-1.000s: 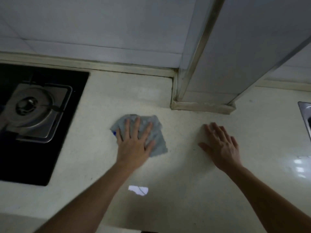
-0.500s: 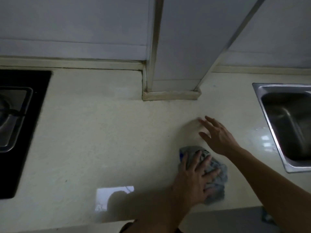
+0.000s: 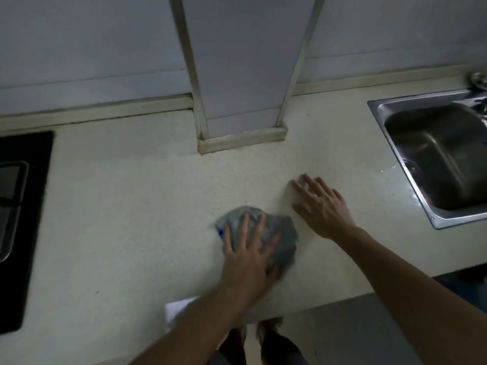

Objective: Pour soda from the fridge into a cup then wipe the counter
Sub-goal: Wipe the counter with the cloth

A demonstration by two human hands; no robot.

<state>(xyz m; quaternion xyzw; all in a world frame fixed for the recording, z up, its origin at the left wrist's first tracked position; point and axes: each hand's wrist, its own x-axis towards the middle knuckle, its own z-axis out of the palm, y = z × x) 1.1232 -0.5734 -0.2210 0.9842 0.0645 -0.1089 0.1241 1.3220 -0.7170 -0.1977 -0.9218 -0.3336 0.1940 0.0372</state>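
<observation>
A crumpled grey cloth (image 3: 283, 239) with a blue edge lies on the pale counter (image 3: 126, 206), near its front edge. My left hand (image 3: 249, 255) presses flat on the cloth, fingers straight and spread. My right hand (image 3: 322, 206) rests flat on the bare counter just right of the cloth, fingers spread, holding nothing. No cup or soda is in view.
A steel sink (image 3: 437, 159) is set into the counter at the right, with a tap base (image 3: 477, 80) behind it. A black gas hob (image 3: 18, 222) lies at the left. A white wall column (image 3: 242, 106) juts onto the counter at the back.
My left hand has slid the cloth from near the hob rightwards and towards the front edge, close to my right hand. The view has shifted right, bringing the sink in.
</observation>
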